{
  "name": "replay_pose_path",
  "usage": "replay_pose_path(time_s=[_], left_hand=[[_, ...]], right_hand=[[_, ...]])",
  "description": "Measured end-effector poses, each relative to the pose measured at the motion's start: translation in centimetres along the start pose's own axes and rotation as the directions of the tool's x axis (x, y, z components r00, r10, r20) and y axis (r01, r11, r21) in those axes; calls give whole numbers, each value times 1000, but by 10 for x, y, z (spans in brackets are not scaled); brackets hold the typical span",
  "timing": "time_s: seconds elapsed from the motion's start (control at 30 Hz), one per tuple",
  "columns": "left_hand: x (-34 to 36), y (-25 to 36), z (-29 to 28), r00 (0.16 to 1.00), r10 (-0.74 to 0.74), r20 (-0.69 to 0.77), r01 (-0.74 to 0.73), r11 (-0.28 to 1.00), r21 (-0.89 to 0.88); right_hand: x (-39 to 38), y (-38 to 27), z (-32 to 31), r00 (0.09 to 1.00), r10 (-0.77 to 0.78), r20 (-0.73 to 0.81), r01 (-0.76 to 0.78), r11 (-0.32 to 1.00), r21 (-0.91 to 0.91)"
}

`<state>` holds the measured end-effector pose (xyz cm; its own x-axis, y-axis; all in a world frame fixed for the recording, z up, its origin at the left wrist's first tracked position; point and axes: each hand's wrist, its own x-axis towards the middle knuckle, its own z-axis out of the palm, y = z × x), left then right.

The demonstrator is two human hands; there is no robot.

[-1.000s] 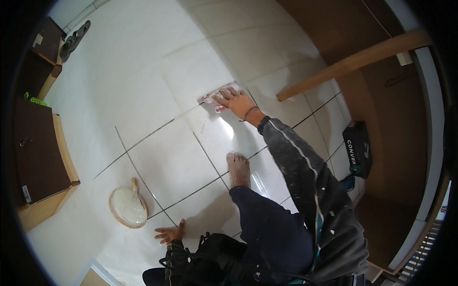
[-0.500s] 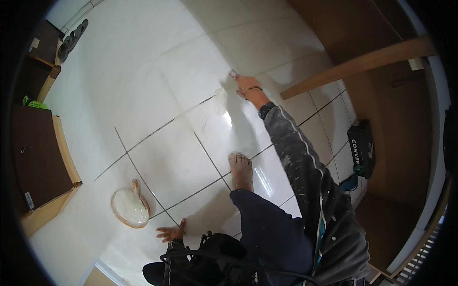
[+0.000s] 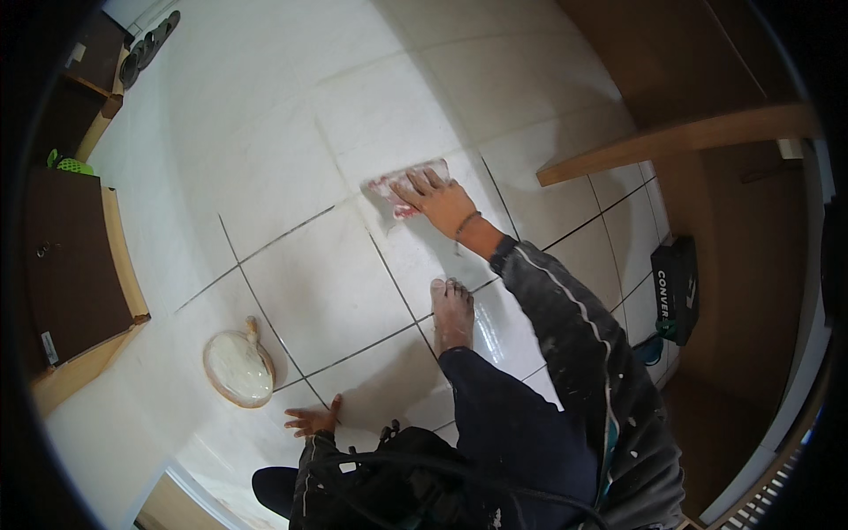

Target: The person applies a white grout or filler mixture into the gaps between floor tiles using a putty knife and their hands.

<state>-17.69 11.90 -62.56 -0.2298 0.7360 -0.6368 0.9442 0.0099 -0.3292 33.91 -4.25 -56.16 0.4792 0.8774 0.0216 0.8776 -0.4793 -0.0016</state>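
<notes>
My right hand (image 3: pixel 442 208) is on the floor ahead of my foot, its fingers stretched over a red-and-white rag (image 3: pixel 408 184) smeared with white. Part of the rag is covered by the fingers. Near the lower edge, my left hand (image 3: pixel 314 418) rests on the tiles with fingers spread and nothing in it. Up and to its left stands a round, shallow tan dish (image 3: pixel 269 371) holding a whitish mass; a short handle-like piece (image 3: pixel 252 329) shows at its rim. Joint lines under the rag look pale, while those nearer me are dark.
Beside my bare foot (image 3: pixel 453 311) runs tiled floor (image 3: pixel 318 300). Brown cabinets (image 3: pixel 79 265) line the left side, with dark sandals (image 3: pixel 150 49) farther up. A wooden furniture edge (image 3: pixel 671 141) juts in at right, above a black shoebox (image 3: pixel 674 287).
My right hand has come nearer and turned flatter, and the rag is now spread out on the tiles under its fingers. The left hand stays on the floor.
</notes>
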Motion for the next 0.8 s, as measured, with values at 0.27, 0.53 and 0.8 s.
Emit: replay_pose_path(time_s=[0.27,0.53,0.8], left_hand=[[3,-4,2,998,-38,46,38,999,5],[-8,9,-3,999,-29,45,28,999,23],[-11,5,-5,998,-61,30,61,998,12]], right_hand=[[-41,3,3,970,-44,239,34,998,44],[60,71,-25,789,400,466,-502,857,114],[6,-90,-17,870,-201,451,96,965,246]])
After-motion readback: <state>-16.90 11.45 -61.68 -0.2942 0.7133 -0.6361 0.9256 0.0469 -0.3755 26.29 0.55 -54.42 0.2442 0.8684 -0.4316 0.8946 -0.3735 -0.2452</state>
